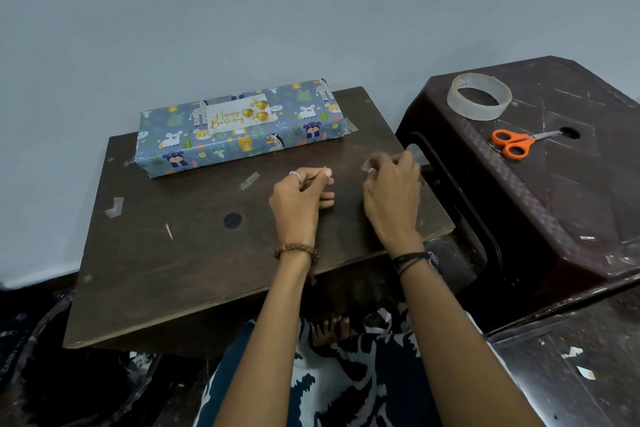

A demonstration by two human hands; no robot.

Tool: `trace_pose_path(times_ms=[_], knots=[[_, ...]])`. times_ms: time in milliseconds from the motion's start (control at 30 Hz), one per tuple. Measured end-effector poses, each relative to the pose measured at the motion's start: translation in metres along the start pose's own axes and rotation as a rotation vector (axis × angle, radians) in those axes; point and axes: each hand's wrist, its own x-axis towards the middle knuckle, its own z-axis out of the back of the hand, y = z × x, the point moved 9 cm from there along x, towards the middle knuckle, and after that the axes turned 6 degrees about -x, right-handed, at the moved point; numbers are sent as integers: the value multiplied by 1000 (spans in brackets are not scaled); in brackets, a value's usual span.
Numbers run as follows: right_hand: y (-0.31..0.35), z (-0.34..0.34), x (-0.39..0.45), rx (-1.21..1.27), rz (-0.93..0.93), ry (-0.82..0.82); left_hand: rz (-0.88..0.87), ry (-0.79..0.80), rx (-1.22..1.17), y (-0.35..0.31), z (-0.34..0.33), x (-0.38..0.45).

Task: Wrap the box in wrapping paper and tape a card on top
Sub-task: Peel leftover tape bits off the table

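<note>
While a clear strip of tape is pinched between the left hand and right hand, the wrapped box is seen at the table's far edge, card already on top. Long axis runs left-right, right end slightly farther. Judged light, rigid, paper slippery; best gripped at the short ends. Tape is flimsy and sticky.

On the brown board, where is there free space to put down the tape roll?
The widest bare patch on the dark brown wooden board lies toward its near left corner, below the round dark spot. The far edge is crowded by the wrapped blue animal-print box, and both hands fill the right.
</note>
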Motion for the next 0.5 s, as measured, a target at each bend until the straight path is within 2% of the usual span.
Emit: trace_pose_path(times_ms=[100,333,500], knots=[[-10,-2,6,-48,-73,33,34,3,-40,3,8,0],[-9,-2,12,-43,-78,71,119,-6,-134,6,10,2],[-13,-4,16,41,-126,124,147,-4,-126,6,6,2]])
